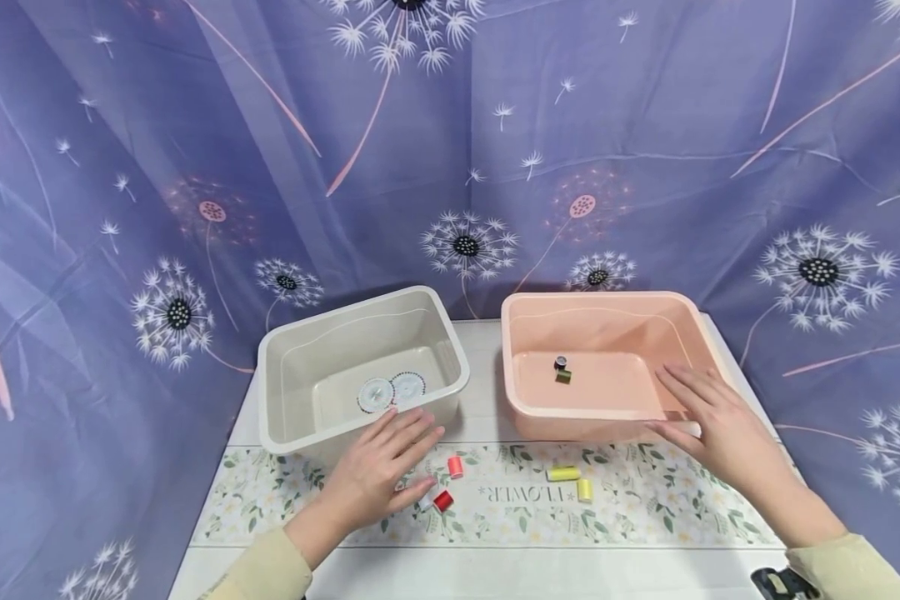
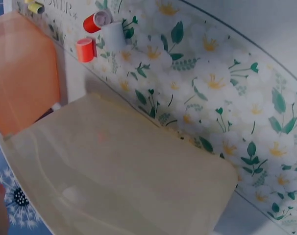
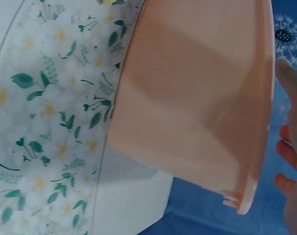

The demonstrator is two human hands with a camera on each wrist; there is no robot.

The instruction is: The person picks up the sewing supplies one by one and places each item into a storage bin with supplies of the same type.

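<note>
My left hand [image 1: 381, 468], fingers extended and loose, is at the front rim of the grey bin [image 1: 292, 446]. Two round pin wheels [image 1: 376, 395] lie inside that bin. Just right of the hand are a red thread spool [image 1: 443, 501], a white spool [image 1: 425, 502] and a coral spool [image 1: 455, 467]. My right hand [image 1: 720, 427] spreads over the front right corner of the pink bin [image 1: 528, 423], holding nothing visible. In that bin lie a dark spool [image 1: 560, 362] and an olive-green spool [image 1: 563, 377]. Fingers [image 3: 293, 142] show past its rim in the right wrist view.
Two yellow spools, one lying [image 1: 562, 473] and one beside it [image 1: 585, 490], are in front of the pink bin. A floral runner [image 1: 510, 529] crosses the white table. Behind the bins hangs a blue dandelion-print cloth [image 1: 450, 150].
</note>
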